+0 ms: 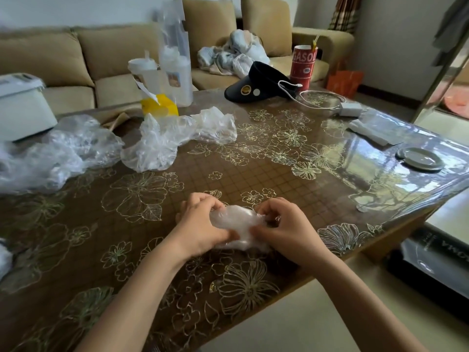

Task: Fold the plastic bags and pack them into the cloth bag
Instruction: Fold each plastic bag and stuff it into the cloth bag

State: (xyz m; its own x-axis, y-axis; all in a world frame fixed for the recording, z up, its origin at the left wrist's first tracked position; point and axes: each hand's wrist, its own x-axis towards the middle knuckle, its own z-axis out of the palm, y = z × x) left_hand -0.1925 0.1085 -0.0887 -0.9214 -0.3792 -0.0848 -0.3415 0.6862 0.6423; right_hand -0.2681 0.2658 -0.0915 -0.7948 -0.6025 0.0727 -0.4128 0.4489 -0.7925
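Fingers of the left hand (203,224) and right hand (284,226) pinched a clear plastic bag (237,223) over the near bench (253,174), apparently compacting its fold.

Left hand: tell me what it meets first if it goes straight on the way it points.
The left hand meets the crumpled plastic bag it holds, then probably the right hand gripping the same bag; depth there is unclear.

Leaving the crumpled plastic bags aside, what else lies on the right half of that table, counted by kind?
Black visor: 1
Red can: 1
White charger with cable: 1
Round grey lid: 1
Flat grey pouch: 1
Total: 5
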